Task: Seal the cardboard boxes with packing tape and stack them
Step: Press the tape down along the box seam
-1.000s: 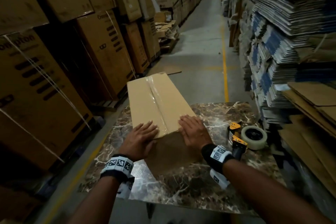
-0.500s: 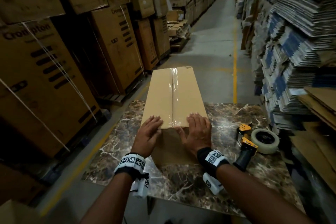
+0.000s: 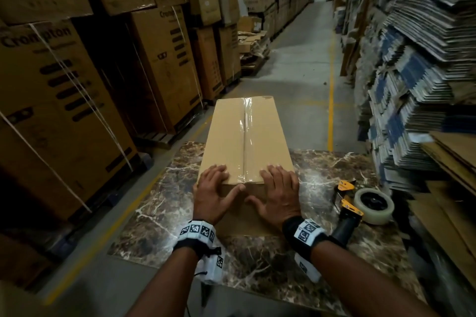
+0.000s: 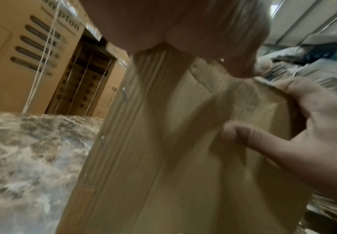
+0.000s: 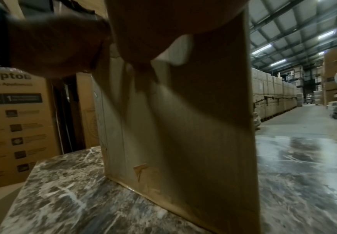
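Brown printed cartons (image 3: 64, 100) bound with white strapping stand stacked along the left of the aisle, the nearest one showing dark lettering and a column of dark bars. Just right of them begins the desk (image 3: 164, 203), a dark marble-patterned slab veined in white. On it lies the cardboard box (image 3: 247, 136), plain tan and long, its far end reaching past the desk's far edge toward the concrete floor. A strip of clear packing tape (image 3: 244, 131) runs glossy and slightly wrinkled down the centre seam of the top face and folds over the near edge. The left wrist view shows a row of metal staples down one corner of the box and fine corrugation lines in the board. The left hand (image 3: 212, 193) lies flat on the near left corner, fingers straight over the top edge, thumb stretched across the near face toward the tape. The right hand (image 3: 279, 193) mirrors it on the near right corner, fingers spread flat on top, thumb pointing inward on the near face. Both wrists carry bands with black-and-white markers. Farther right on the desk rests a tape dispenser (image 3: 347, 211) with a yellow frame and a roll of clear tape. Flattened cardboard sheets (image 3: 412, 64) are piled high along the right side.
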{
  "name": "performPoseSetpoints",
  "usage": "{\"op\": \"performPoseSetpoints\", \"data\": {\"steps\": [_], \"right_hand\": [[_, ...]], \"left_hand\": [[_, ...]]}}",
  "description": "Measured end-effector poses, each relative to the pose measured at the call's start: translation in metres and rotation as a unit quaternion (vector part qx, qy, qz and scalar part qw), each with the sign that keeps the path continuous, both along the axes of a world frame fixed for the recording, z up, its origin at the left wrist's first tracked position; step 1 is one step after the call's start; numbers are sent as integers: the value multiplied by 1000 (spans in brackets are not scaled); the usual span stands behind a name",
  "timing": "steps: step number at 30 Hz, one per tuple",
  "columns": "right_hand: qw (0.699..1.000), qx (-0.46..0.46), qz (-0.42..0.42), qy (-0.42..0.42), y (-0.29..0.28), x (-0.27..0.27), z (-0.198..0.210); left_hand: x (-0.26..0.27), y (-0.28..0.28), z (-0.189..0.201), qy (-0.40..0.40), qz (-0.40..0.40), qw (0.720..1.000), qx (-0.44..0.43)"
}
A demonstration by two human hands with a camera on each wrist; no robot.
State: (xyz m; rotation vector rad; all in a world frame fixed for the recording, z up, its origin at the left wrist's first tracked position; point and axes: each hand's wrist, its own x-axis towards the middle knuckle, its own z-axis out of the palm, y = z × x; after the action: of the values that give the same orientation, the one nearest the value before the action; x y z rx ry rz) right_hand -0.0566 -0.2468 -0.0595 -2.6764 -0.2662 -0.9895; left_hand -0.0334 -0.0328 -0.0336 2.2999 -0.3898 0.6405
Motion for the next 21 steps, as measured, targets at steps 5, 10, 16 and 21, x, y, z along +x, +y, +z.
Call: {"op": "performPoseSetpoints", "data": {"steps": [5, 10, 16, 21], "right_hand": [[996, -54, 52, 40, -22, -6, 7], [998, 20, 32, 46, -52, -6, 20], [985, 143, 61, 79, -54, -4, 15], [986, 121, 104, 57, -22, -8, 25]], "left_hand": [[3, -4, -1, -6, 16, 1000, 17], [4, 3, -2, 5, 15, 998, 58], [11, 22, 4, 26, -38, 992, 116], [16, 55, 18, 22, 35, 973, 227]]}}
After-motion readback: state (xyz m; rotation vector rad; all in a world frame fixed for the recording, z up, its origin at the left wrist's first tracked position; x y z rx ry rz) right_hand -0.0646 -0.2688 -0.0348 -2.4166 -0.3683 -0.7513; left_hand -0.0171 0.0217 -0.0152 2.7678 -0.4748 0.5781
